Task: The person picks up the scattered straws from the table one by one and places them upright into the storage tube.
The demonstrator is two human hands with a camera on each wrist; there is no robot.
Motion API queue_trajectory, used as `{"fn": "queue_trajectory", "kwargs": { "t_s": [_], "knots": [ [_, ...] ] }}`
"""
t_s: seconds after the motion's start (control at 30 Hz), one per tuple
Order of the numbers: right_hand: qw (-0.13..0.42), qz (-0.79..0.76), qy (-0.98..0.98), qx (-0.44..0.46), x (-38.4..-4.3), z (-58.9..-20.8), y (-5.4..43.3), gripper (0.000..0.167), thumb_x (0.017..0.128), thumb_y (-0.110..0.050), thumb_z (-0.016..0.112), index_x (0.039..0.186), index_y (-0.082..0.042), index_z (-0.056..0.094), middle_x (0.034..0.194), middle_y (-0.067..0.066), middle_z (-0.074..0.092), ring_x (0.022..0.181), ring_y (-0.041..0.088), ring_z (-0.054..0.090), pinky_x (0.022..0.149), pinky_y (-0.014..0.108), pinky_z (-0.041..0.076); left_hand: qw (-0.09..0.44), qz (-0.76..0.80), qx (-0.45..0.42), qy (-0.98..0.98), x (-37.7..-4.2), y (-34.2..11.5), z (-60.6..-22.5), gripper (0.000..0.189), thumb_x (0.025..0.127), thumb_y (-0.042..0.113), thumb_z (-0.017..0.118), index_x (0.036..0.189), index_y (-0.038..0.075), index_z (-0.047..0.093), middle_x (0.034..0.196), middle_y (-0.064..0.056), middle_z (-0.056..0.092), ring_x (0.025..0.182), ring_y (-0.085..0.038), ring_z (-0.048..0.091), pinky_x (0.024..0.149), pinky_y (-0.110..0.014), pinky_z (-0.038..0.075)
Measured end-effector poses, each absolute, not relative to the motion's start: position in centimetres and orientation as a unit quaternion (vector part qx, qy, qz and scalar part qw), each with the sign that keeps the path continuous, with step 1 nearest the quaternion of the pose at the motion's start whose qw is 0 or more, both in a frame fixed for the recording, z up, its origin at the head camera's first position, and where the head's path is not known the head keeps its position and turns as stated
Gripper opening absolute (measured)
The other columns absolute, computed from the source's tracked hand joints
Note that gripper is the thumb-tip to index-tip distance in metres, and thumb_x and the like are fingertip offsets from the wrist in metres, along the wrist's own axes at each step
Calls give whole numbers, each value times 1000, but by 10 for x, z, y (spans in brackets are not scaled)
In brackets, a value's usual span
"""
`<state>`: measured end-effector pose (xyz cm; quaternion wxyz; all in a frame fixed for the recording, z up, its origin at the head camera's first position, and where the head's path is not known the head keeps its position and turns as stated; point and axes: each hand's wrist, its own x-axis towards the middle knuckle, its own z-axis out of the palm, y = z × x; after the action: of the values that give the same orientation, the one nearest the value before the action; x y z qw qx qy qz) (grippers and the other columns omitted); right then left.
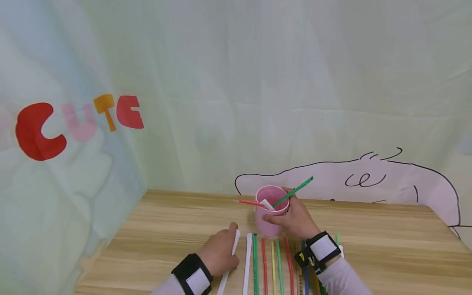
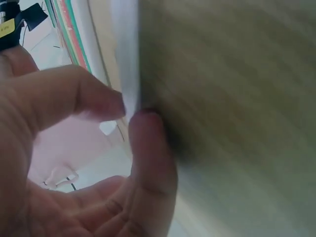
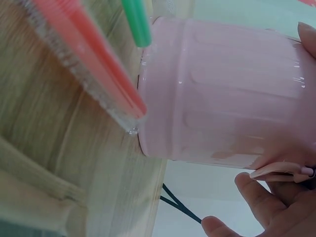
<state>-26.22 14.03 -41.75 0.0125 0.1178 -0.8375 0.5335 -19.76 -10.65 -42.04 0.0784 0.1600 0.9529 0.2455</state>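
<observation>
My left hand (image 1: 219, 250) pinches a white straw (image 1: 223, 282) that lies at the left end of a row on the wooden table. In the left wrist view, thumb and forefinger meet on that white straw (image 2: 127, 49). My right hand (image 1: 296, 217) holds a pink cup (image 1: 262, 221) by its side and rim, behind the row. Out of the cup stick a red straw (image 1: 250, 202), a green straw (image 1: 296, 189) and a white piece (image 1: 267, 205). The right wrist view has the cup (image 3: 227, 94) close up, its bottom near the tabletop.
Several straws lie side by side in front of the cup, among them a white one (image 1: 248, 262), a thick green one (image 1: 256, 262), a yellow one (image 1: 273, 266) and a blue one (image 1: 306, 274). A printed curtain (image 1: 206, 123) hangs behind the table (image 1: 166, 229).
</observation>
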Motion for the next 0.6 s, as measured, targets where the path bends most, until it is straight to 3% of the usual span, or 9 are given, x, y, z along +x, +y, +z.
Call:
{"fn": "queue_trajectory", "kwargs": {
  "t_s": [0.23, 0.4, 0.6],
  "knots": [
    [24, 531, -836, 138, -264, -418, 142, 87, 78, -26, 92, 150, -11, 44, 140, 13, 63, 129, 32, 62, 107, 53, 52, 73, 310, 117, 941, -210, -115, -409, 77, 76, 4, 76, 143, -5, 40, 86, -16, 65, 65, -23, 60, 54, -37, 53],
    [16, 544, -827, 141, -265, -418, 143, 90, 79, -24, 92, 151, -12, 41, 141, 15, 62, 130, 34, 61, 106, 53, 53, 9, 338, 95, 936, -221, -127, -386, 70, 80, 5, 74, 143, -9, 46, 67, -6, 59, 52, -17, 54, 45, -29, 45],
    [9, 555, -820, 143, -265, -420, 142, 89, 78, -21, 92, 151, -12, 41, 141, 15, 62, 130, 34, 61, 105, 52, 53, -118, 344, 90, 927, -241, -143, -355, 25, 89, 10, 69, 112, 1, 64, 83, -7, 67, 65, -15, 61, 56, -28, 49]
  ]
}}
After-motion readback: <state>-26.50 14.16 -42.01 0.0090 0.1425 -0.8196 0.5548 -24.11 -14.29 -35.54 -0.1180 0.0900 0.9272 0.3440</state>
